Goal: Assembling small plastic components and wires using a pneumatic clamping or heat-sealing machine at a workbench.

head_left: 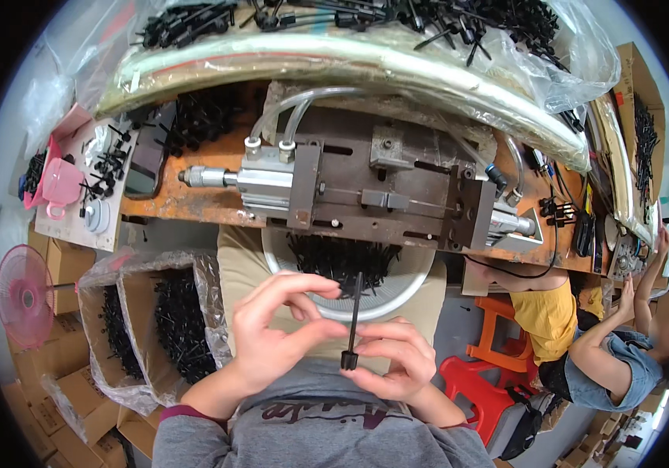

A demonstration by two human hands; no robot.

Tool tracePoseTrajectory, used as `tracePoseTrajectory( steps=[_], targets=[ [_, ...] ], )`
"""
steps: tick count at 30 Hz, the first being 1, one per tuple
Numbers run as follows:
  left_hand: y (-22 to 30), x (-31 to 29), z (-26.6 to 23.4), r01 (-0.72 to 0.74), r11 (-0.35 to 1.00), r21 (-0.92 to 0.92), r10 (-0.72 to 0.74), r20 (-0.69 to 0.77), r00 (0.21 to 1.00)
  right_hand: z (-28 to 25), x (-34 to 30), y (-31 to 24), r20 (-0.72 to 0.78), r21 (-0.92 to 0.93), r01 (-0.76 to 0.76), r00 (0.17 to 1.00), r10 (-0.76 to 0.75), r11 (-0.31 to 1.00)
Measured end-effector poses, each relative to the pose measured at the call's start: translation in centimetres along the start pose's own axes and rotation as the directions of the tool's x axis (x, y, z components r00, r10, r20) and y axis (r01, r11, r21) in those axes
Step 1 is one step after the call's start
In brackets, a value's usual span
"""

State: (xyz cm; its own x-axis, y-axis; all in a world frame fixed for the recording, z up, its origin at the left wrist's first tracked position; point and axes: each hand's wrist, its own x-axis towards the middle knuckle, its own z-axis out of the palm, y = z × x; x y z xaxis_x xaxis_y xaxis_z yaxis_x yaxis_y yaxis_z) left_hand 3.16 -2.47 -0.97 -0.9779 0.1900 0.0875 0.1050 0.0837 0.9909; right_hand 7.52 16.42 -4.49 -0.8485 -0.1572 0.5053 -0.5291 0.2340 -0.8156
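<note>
A slim black plastic rod with a thicker ribbed knob at its lower end stands nearly upright in front of my lap. My right hand holds it near that knob, between thumb and fingers. My left hand is just left of the rod, thumb and forefinger spread apart; its thumb tip comes close to the shaft, and I cannot tell if they touch. Beyond both hands, a white round basket rests on my lap with many similar black parts in it.
A metal clamping fixture with air cylinders and clear hoses spans the orange bench. Lined cartons of black parts stand at left, near a pink fan. At right are red stools and another person.
</note>
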Motion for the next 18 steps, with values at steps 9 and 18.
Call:
tracePoseTrajectory(
  steps=[9,18],
  targets=[
    [8.8,2.9,2.7,-0.363,0.354,-0.862,0.591,-0.094,0.801,2.1,-1.3,4.2,0.266,-0.525,-0.022,0.945,0.188,0.851],
    [7.7,5.3,1.7,-0.178,0.193,-0.965,0.836,0.067,0.545,1.8,0.6,0.3,0.257,-0.062,-0.025,0.966,0.04,0.998]
  ],
)
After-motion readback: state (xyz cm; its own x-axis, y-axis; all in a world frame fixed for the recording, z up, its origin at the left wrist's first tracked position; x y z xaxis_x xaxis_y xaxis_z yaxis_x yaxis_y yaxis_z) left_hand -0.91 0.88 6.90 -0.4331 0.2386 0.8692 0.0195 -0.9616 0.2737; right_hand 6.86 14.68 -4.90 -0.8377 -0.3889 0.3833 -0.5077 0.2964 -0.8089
